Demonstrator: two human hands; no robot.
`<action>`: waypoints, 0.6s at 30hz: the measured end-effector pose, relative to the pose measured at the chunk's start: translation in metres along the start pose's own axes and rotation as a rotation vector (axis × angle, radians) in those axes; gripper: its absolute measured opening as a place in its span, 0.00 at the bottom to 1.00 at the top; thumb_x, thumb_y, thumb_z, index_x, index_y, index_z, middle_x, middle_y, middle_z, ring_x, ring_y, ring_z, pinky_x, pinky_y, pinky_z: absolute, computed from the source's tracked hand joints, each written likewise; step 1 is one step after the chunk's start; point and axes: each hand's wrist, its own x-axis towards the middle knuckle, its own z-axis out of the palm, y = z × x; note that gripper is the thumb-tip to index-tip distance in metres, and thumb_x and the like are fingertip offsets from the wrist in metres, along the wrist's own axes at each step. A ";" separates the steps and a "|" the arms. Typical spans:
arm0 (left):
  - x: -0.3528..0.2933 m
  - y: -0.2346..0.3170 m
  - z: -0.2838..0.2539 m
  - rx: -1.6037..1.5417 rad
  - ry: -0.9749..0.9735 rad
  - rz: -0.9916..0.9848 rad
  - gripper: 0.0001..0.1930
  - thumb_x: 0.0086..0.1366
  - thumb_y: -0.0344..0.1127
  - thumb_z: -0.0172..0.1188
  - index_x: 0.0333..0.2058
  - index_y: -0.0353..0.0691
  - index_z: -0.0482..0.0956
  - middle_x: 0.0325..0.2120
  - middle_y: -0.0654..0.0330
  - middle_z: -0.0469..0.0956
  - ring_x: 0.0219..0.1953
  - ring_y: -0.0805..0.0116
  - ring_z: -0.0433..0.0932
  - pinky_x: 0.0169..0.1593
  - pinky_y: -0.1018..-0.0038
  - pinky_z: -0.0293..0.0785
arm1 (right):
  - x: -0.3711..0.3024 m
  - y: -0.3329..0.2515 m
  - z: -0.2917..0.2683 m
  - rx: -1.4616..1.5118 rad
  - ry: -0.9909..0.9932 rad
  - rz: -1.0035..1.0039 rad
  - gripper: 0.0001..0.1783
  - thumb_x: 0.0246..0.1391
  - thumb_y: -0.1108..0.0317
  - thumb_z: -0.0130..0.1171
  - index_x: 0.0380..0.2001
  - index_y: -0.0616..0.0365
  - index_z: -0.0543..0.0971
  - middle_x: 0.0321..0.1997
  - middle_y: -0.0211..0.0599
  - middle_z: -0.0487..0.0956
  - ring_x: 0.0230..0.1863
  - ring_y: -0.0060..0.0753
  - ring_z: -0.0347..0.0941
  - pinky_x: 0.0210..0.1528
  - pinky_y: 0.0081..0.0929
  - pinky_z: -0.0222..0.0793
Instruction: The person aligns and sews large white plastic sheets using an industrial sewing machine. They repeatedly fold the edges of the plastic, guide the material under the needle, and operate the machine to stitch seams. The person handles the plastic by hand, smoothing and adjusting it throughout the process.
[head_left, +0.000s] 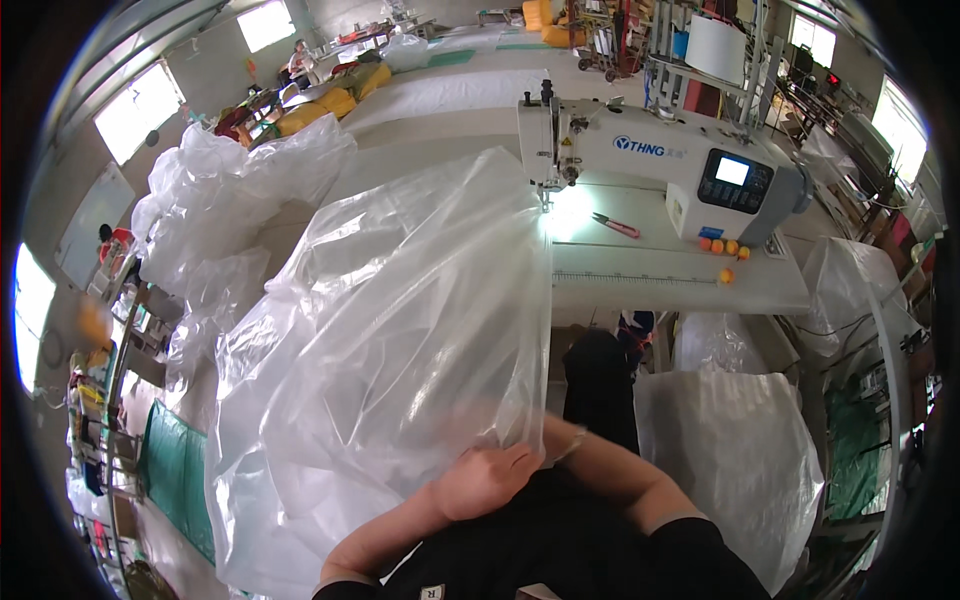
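Note:
A large clear plastic sheet (390, 320) hangs from the sewing machine (640, 150) down to my lap, its right edge running straight under the needle area. My left hand (488, 480) is closed on the sheet near its lower right corner, fingers pinched together. My right hand (490, 425) reaches across from the right and lies behind the plastic, seen only as a blur through it; its fingers cannot be made out. A band circles the right wrist. The machine's lamp lights the needle area, and red-handled thread snips (616, 225) lie on the bed right of it.
Several small orange-yellow balls (726, 247) sit by the machine's control panel (735, 182). A ruler strip (630, 279) runs along the table's front. Crumpled clear plastic (230, 190) is heaped at the left, and more plastic sheeting (735, 460) hangs at the right. Two people are far back at the left.

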 end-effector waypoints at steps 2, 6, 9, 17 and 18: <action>-0.013 -0.007 -0.001 -0.031 -0.042 -0.038 0.12 0.51 0.28 0.58 0.37 0.37 0.75 0.24 0.62 0.69 0.18 0.64 0.73 0.20 0.69 0.71 | -0.004 -0.029 -0.037 -0.297 0.115 -0.087 0.13 0.53 0.67 0.56 0.37 0.66 0.79 0.29 0.43 0.79 0.30 0.37 0.77 0.32 0.35 0.73; -0.011 -0.012 0.002 -0.120 -0.068 -0.009 0.12 0.52 0.28 0.58 0.38 0.37 0.75 0.23 0.61 0.67 0.16 0.66 0.73 0.18 0.71 0.70 | 0.029 -0.118 -0.088 -0.931 0.575 -0.549 0.17 0.49 0.64 0.60 0.40 0.65 0.79 0.26 0.51 0.80 0.29 0.47 0.78 0.32 0.37 0.74; -0.003 -0.016 -0.011 -0.165 -0.120 0.022 0.12 0.54 0.28 0.57 0.39 0.35 0.75 0.23 0.60 0.68 0.18 0.66 0.74 0.19 0.71 0.71 | 0.077 -0.144 -0.091 -1.257 0.661 -0.553 0.13 0.46 0.67 0.59 0.33 0.66 0.78 0.24 0.52 0.79 0.29 0.51 0.78 0.33 0.40 0.74; -0.015 -0.046 -0.002 -0.249 -0.019 -0.060 0.14 0.52 0.26 0.60 0.39 0.37 0.76 0.22 0.63 0.67 0.17 0.67 0.72 0.18 0.72 0.70 | 0.074 -0.136 -0.073 -1.432 0.554 -0.379 0.05 0.43 0.72 0.57 0.24 0.63 0.75 0.22 0.50 0.78 0.27 0.53 0.77 0.32 0.44 0.73; -0.016 -0.052 0.005 -0.242 -0.013 -0.082 0.14 0.51 0.26 0.60 0.39 0.38 0.76 0.22 0.63 0.68 0.17 0.67 0.72 0.18 0.72 0.70 | 0.071 -0.142 -0.071 -1.439 0.543 -0.348 0.06 0.43 0.72 0.58 0.26 0.63 0.75 0.23 0.49 0.79 0.28 0.51 0.78 0.32 0.42 0.74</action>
